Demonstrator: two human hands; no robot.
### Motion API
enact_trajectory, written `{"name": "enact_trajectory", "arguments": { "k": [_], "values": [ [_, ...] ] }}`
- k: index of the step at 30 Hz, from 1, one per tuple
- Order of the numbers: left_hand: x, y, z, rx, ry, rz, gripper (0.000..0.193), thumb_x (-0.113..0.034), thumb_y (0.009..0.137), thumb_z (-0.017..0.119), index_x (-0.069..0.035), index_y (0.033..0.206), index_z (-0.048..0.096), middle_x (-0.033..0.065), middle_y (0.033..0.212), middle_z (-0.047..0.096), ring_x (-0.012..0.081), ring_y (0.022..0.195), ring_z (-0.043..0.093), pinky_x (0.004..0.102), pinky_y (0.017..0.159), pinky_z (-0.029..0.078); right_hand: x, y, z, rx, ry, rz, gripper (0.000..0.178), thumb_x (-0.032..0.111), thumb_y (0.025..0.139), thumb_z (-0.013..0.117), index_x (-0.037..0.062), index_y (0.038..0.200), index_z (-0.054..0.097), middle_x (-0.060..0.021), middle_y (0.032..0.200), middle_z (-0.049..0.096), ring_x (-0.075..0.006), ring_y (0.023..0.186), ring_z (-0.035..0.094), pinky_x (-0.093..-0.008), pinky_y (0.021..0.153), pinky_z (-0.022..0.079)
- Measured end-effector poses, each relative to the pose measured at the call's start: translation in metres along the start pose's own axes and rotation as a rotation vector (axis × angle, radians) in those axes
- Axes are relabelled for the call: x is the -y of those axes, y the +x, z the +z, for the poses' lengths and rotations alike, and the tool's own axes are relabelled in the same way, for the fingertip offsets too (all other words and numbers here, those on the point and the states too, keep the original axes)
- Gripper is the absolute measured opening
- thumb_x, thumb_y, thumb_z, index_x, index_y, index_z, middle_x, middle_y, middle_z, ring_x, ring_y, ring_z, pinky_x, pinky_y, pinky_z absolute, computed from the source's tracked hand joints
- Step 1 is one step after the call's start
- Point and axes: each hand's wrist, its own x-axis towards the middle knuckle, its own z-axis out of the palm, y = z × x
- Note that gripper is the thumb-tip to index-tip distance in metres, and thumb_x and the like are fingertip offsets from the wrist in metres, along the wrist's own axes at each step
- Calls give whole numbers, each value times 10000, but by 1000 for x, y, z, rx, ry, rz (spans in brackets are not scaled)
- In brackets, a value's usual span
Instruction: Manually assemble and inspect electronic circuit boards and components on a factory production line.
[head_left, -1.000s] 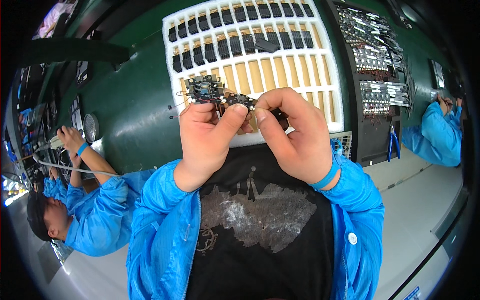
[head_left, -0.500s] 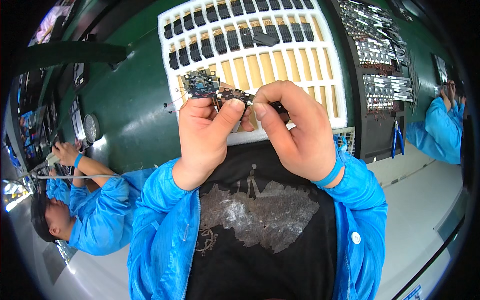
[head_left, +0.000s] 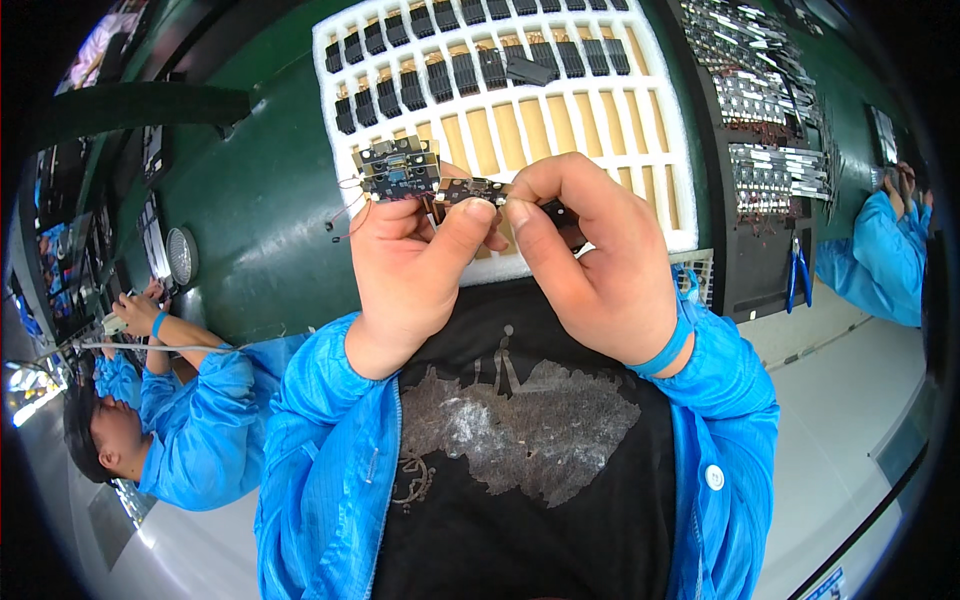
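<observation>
At the far left, a co-worker [head_left: 205,425] in a blue coat works near a round grey dish [head_left: 182,256] on the green table [head_left: 275,225]. Next, 2 thin wires [head_left: 345,225] hang beside a circuit board [head_left: 398,172], which the left hand [head_left: 405,275] grips from below; its thumb presses on a narrow board [head_left: 468,190] just right of the first. Behind the hands lies a white foam tray [head_left: 682,200]. Progress: its 2 far rows hold black blocks [head_left: 465,72], with 1 loose block [head_left: 530,70] lying across them; the 2 near rows show bare tan slots where visible. The boards remain in hand, above the tray's near left part; whether their joint is complete cannot be determined. The right hand [head_left: 600,275] pinches the narrow board's right end between thumb and forefinger; a black piece [head_left: 560,212] sits under its fingers. Farther right, a black rack [head_left: 750,262] carries more boards [head_left: 765,170], with blue pliers [head_left: 798,275] beside them.
</observation>
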Motion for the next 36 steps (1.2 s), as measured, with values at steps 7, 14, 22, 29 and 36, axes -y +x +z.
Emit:
{"name": "enact_trajectory", "arguments": {
  "k": [7, 14, 22, 29, 36],
  "values": [
    [5, -3, 0, 8, 65, 57, 144, 30, 920, 634, 46, 1062, 614, 103, 911, 701, 131, 801, 677, 262, 706, 565, -1, -7, 8, -135, 9, 27, 102, 7, 832, 651, 30, 911, 590, -130, 798, 621, -341, 748, 629, -410, 639, 487],
    [3, 0, 2, 5, 83, 69, 126, 35, 919, 632, 46, 1045, 631, 95, 907, 703, 125, 792, 674, 256, 705, 563, -2, -5, 9, -150, -42, -5, 110, 12, 825, 661, 34, 906, 590, -128, 801, 627, -347, 749, 631, -420, 638, 488],
    [-7, 6, -14, 83, 174, -162, 180, -20, 900, 688, 28, 1072, 666, 54, 903, 696, 83, 796, 637, 241, 716, 533, 8, 14, -14, -31, -180, -115, 119, 24, 817, 662, 44, 900, 578, -122, 810, 614, -353, 792, 610, -419, 687, 476],
    [-19, 8, -18, 119, 276, 22, 214, -38, 898, 696, -1, 1107, 680, 53, 1026, 684, 113, 957, 625, 288, 857, 508, 33, 36, -31, 258, -168, -149, 148, 98, 870, 679, 39, 875, 543, -137, 809, 614, -361, 816, 610, -428, 698, 465],
    [-36, 10, -27, 176, 135, -98, 178, -123, 980, 608, 5, 1093, 658, 12, 963, 656, 64, 870, 564, 257, 784, 484, 46, 54, -35, 390, -139, -209, 116, 76, 887, 659, 16, 842, 570, -131, 775, 594, -331, 745, 588, -388, 675, 453]
  ]
}}
